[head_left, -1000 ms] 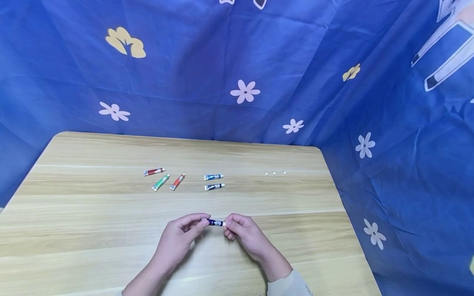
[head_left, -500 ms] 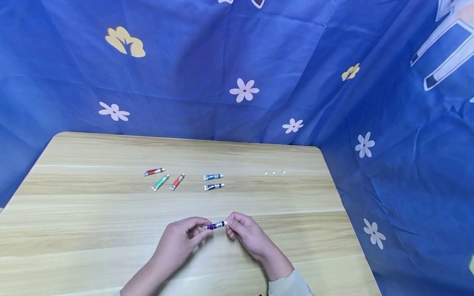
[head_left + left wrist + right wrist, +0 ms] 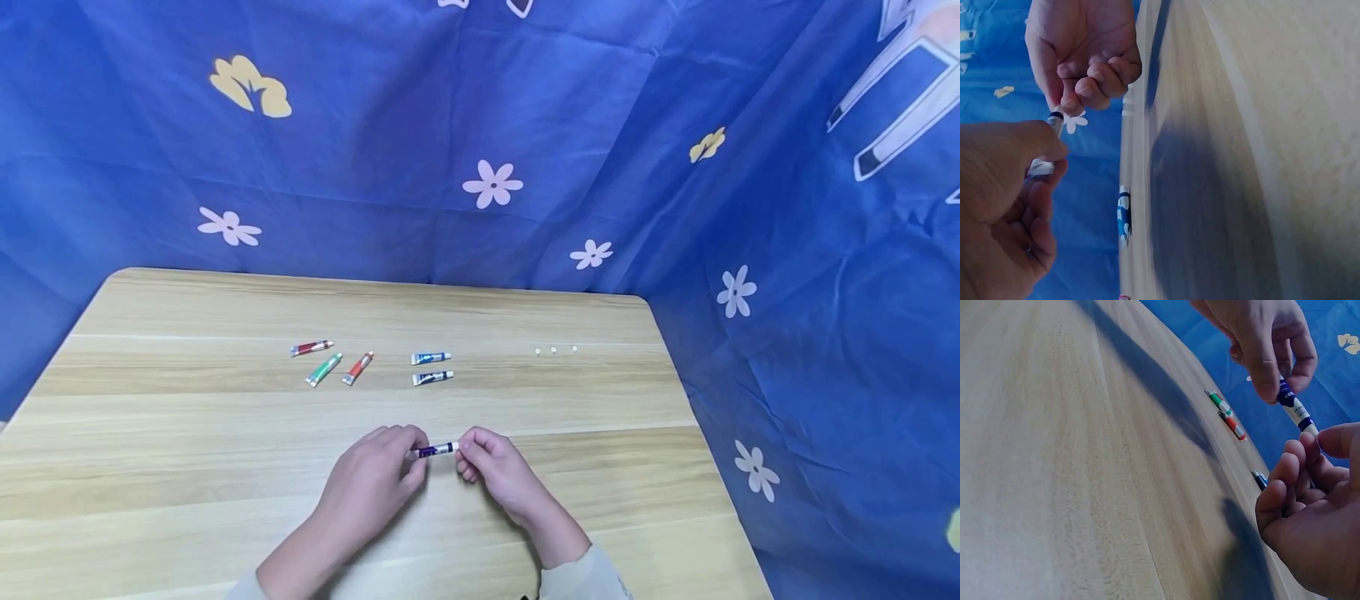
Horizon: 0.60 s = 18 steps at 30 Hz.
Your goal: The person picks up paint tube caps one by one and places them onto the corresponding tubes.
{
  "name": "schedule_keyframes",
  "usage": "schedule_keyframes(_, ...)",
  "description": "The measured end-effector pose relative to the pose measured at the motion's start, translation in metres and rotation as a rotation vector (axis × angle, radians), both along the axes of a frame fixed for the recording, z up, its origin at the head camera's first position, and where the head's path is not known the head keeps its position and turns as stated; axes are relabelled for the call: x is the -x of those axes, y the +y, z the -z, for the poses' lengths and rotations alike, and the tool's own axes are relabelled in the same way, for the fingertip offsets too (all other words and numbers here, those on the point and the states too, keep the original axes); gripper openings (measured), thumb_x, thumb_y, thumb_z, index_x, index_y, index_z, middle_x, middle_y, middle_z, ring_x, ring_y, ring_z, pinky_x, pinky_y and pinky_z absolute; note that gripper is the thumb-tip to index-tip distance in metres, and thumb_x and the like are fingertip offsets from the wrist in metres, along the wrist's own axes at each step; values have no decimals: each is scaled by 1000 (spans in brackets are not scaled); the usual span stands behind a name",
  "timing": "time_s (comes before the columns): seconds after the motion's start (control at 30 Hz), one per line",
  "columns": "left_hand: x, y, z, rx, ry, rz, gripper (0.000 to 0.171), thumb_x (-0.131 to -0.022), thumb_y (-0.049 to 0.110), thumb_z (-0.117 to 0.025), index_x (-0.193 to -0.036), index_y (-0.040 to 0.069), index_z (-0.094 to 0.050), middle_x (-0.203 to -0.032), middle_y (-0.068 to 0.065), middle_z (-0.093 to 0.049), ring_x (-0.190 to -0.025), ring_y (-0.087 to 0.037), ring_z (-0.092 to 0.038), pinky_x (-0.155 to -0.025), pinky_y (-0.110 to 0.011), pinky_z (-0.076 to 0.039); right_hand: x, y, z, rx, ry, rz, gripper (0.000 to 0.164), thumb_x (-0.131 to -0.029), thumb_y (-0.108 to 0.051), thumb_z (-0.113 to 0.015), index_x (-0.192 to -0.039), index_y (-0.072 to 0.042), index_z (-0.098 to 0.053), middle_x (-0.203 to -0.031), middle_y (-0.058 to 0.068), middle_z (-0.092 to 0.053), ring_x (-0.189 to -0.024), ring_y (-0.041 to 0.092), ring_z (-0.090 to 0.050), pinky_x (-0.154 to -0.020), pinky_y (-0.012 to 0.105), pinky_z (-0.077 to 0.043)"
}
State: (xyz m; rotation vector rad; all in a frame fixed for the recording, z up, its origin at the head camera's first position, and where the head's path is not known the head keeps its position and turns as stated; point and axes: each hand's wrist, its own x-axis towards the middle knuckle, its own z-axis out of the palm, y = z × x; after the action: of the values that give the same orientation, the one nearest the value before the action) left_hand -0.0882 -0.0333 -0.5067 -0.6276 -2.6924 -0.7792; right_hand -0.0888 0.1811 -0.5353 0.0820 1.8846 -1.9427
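Note:
A small dark purple paint tube (image 3: 437,450) with a white cap is held level between the two hands, above the front part of the table. My left hand (image 3: 371,483) pinches its flat end between thumb and fingers, hiding part of that end. At the other end my right hand (image 3: 504,477) pinches the white cap (image 3: 1311,429) between thumb and index finger, the other fingers curled in. The cap meets the tube's dark neck. In the left wrist view, the left thumb covers most of the tube (image 3: 1055,122).
Farther back on the wooden table (image 3: 225,433) lie red (image 3: 311,348), green (image 3: 324,370) and orange-red (image 3: 358,368) tubes. Two blue tubes (image 3: 431,358) lie side by side near the middle. Three tiny white caps (image 3: 553,350) form a row at right. A blue curtain (image 3: 360,150) hangs behind.
My left hand has turned over the tube, so its back now faces up and the fingers wrap the flat end. The right hand keeps its pinch on the cap, barely moving.

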Motion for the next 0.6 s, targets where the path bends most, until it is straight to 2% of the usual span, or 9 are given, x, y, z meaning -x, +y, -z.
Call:
schedule_keyframes(0.17,6,4,3,43,80,35,19,-85,18,-87,-99,14,-76,-86,5,-76,-75,-12,-66,-72,-33,-57,-1,3,0,58,-5,17,24,-115,-17,-45,-99,-4,-59,-86,-4,-60,-78,8,-54,-73,19,-50)
schedule_keyframes(0.27,15,5,5,51,69,50,19,-86,22,-88,-99,13,-77,-82,5,-75,-71,-10,-63,-69,-32,-56,-1,5,0,95,10,27,26,-116,-18,-42,-100,-5,-59,-86,-4,-59,-78,9,-54,-73,19,-50)
schedule_keyframes(0.4,34,7,8,1,-51,49,19,-87,24,-88,-101,15,-79,-82,7,-72,-68,-6,-54,-72,-33,-52,0,8,1,99,26,39,26,-116,-18,-43,-101,-4,-60,-87,-3,-60,-79,9,-55,-74,19,-50)
schedule_keyframes(0.5,50,6,12,-50,-156,28,19,-88,25,-89,-103,17,-82,-92,5,-72,-74,-7,-55,-78,-37,-50,-1,10,2,74,19,46,25,-115,-16,-44,-103,-2,-61,-87,-2,-59,-79,10,-55,-75,20,-50)
schedule_keyframes(0.6,65,5,18,-57,-213,7,20,-89,28,-89,-106,18,-84,-100,0,-74,-79,-11,-59,-80,-40,-49,-2,11,3,54,9,47,25,-115,-15,-45,-104,0,-61,-87,-3,-59,-79,10,-55,-75,20,-50)
